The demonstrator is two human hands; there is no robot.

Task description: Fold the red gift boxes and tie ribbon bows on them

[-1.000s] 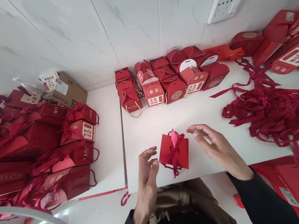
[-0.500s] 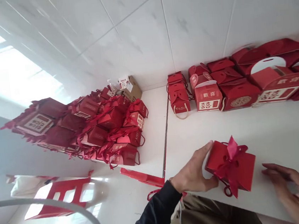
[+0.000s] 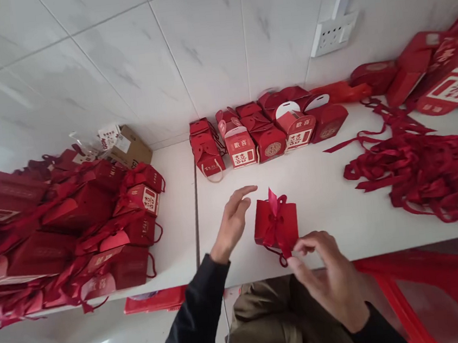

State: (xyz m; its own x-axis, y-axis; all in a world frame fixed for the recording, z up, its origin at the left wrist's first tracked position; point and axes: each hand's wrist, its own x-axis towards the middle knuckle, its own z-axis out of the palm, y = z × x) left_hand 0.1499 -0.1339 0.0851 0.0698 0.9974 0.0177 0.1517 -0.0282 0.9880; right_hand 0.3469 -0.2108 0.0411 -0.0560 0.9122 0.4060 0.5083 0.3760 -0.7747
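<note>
A small red gift box (image 3: 276, 224) tied with a red ribbon bow stands on the white table (image 3: 321, 194) near its front edge. My left hand (image 3: 233, 221) hovers just left of the box, fingers spread and open, not touching it. Below the box, my right hand (image 3: 324, 273) has thumb and fingertips pinched on the ribbon tail (image 3: 287, 250) hanging from the bow.
A row of red gift boxes (image 3: 266, 132) lines the tiled wall. A heap of loose dark red ribbons (image 3: 417, 173) lies at the right. A large pile of ribbon-tied red boxes (image 3: 67, 226) fills the left counter beside a cardboard box (image 3: 128, 146). A wall socket (image 3: 331, 35) is above.
My left hand has let go of the box and opened beside it. My right hand has moved in from the right and pinched the ribbon below the box. The view swung back right.
</note>
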